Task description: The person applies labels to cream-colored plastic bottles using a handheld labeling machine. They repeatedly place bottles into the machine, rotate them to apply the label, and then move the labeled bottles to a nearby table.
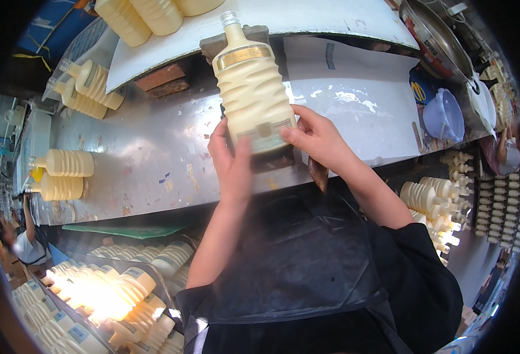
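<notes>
A cream-coloured bottle (251,88) with wavy ribbed sides, a gold band at the shoulder and a clear threaded neck lies tilted on a dark block-like support, neck pointing away from me. My right hand (317,138) grips its lower right corner, thumb on the label near the base. At the lower left side, my left hand (230,162) has its fingers along the edge and its thumb over the front. That thumb is smeared by motion. Both hands hide parts of the bottle's lower edges.
A metal worktable (148,147) bears more bottles (71,164) at its left edge. Beyond the support is a raised white board (307,17) with standing bottles. A lilac bucket (444,115) stands at right. Crates of bottles (136,283) are below left; stacked bottles (428,194) are right.
</notes>
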Motion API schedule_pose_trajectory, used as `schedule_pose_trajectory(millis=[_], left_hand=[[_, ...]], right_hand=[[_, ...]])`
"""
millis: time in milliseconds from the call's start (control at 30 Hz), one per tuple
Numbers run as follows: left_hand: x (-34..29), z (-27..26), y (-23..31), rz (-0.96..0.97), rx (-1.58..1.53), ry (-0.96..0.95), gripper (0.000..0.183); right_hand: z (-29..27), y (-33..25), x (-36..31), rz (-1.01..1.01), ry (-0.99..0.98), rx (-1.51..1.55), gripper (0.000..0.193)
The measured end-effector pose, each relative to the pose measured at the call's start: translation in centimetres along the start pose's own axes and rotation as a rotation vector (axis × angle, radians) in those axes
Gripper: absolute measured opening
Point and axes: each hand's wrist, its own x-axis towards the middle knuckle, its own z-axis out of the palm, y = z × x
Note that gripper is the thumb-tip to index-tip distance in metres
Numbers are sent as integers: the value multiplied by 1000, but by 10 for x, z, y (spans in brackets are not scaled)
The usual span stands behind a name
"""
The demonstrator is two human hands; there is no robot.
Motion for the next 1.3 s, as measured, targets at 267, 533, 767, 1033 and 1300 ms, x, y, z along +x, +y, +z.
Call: schedule_pose_trajectory(millis=[267,533,767,1033,1300], left_hand=[[-1,-1,0,-11,-3,1,61],[-1,0,2,-24,-27,-3,60],[0,-3,6,-83,-184,-3,55],[0,-5,2,-109,-152,-17,53],[0,-5,2,-73,-135,-16,52]], right_hand=[[0,-1,0,-18,7,-6,56],[1,1,1,-28,15,33,54],[-2,-15,-4,73,-23,150,57],[2,0,-1,-7,11,85,57],[3,1,-1,-21,28,88,58]])
